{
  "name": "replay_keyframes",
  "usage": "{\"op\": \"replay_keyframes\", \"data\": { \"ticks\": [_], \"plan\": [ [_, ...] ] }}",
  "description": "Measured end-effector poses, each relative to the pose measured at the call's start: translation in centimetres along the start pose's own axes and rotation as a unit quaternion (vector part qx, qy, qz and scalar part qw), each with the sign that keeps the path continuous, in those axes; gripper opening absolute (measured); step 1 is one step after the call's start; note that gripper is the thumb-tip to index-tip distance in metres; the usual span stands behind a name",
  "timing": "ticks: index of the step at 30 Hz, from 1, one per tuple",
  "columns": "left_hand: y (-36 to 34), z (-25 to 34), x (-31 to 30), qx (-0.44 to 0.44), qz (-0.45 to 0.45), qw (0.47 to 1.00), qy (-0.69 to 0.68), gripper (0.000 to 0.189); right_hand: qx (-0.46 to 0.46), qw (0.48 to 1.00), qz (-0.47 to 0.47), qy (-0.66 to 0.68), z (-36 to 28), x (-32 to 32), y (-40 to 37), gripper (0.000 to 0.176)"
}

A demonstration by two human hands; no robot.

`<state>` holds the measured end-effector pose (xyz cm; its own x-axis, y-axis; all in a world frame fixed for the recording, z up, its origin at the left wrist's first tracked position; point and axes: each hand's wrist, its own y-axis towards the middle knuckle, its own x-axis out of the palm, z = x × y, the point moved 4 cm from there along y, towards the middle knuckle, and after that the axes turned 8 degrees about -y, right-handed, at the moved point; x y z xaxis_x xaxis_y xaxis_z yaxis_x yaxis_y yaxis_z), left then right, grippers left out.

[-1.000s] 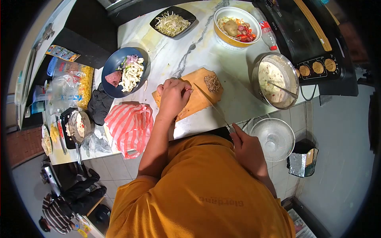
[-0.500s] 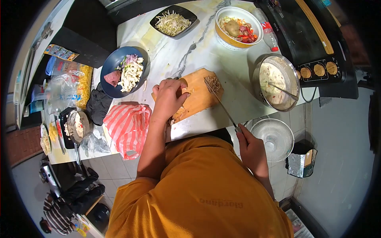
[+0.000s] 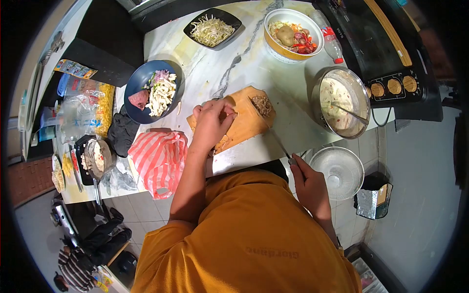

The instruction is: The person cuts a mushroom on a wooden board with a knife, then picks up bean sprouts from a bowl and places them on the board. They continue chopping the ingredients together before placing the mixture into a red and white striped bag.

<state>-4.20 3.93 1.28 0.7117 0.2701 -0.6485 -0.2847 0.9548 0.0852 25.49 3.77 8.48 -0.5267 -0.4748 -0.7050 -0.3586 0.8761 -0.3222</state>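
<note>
My right hand (image 3: 309, 184) is wrapped round the handle of a knife (image 3: 280, 142), whose blade points away from me toward the near right edge of the wooden cutting board (image 3: 242, 128). Over the board's left part, my left hand (image 3: 215, 122) has thumb and fingers pinched together; whatever small piece is between them cannot be made out. A small heap of brown chopped food (image 3: 262, 105) lies at the board's right end. Some scraps (image 3: 222, 142) lie on its near left side, partly hidden by my left wrist.
Left of the board is a blue bowl (image 3: 138, 82) of chopped white pieces, and a striped plastic bag (image 3: 159, 158). Sprouts fill a black bowl (image 3: 236, 18) at the back. A potato bowl (image 3: 277, 52), a bottle (image 3: 333, 46) and a metal batter bowl (image 3: 359, 93) stand right.
My left hand has shifted slightly right, its fingers drawing into a pinch. The knife blade has come away from the chopped heap, toward the board's near edge.
</note>
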Motion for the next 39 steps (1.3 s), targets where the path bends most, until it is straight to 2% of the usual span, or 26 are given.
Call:
{"op": "replay_keyframes", "data": {
  "ticks": [3, 5, 12, 18, 20, 21, 23, 28, 30, 32, 36, 39],
  "plan": [
    [0.3, 0.5, 0.3, -0.007, 0.014, 0.997, -0.071, 0.022, -0.006, 1.0, 0.001, 0.008, 0.3, 0.2, 0.0, 0.036],
    [0.3, 1.1, 0.5, 0.032, 0.015, 0.999, -0.039, 0.025, -0.013, 1.0, 0.005, 0.013, 0.3, 0.1, 0.0, 0.036],
    [-0.1, 1.5, 0.7, 0.043, 0.013, 0.999, 0.019, 0.029, 0.004, 1.0, -0.007, 0.009, -0.1, -0.2, -0.1, 0.037],
    [0.5, 1.0, 1.0, 0.071, 0.029, 0.997, 0.017, 0.022, 0.011, 1.0, -0.019, 0.006, -0.4, -0.3, 0.0, 0.038],
    [1.3, 0.7, 0.4, 0.049, 0.044, 0.997, -0.049, 0.019, 0.006, 1.0, -0.015, 0.017, -0.4, -0.3, 0.1, 0.038],
    [2.0, 0.7, 0.0, 0.049, 0.045, 0.997, -0.047, 0.019, 0.005, 1.0, -0.014, 0.018, -0.2, -0.3, 0.1, 0.038],
    [4.6, 0.4, -2.3, 0.059, 0.12, 0.99, -0.041, 0.014, 0.003, 1.0, -0.011, 0.018, -0.3, -0.6, 0.1, 0.038],
    [15.3, -1.7, -7.0, 0.053, 0.209, 0.971, -0.105, 0.017, 0.026, 1.0, -0.015, 0.009, -0.7, -1.1, -0.1, 0.035],
    [19.5, -2.1, -8.0, 0.045, 0.22, 0.968, -0.115, 0.019, 0.014, 1.0, -0.006, 0.011, -0.6, -1.1, -0.3, 0.036],
    [22.8, -3.5, -8.2, -0.007, 0.187, 0.982, -0.03, 0.021, -0.01, 1.0, 0.002, 0.016, -0.1, -0.6, -0.5, 0.037],
    [24.4, -6.1, -8.2, 0.042, 0.166, 0.983, -0.072, 0.024, -0.003, 1.0, -0.014, 0.01, -1.1, -1.2, -0.6, 0.037],
    [21.1, -4.3, -9.3, 0.001, 0.171, 0.985, -0.039, 0.023, 0.003, 1.0, -0.025, -0.001, -0.3, -0.7, -0.5, 0.037]
  ]
}}
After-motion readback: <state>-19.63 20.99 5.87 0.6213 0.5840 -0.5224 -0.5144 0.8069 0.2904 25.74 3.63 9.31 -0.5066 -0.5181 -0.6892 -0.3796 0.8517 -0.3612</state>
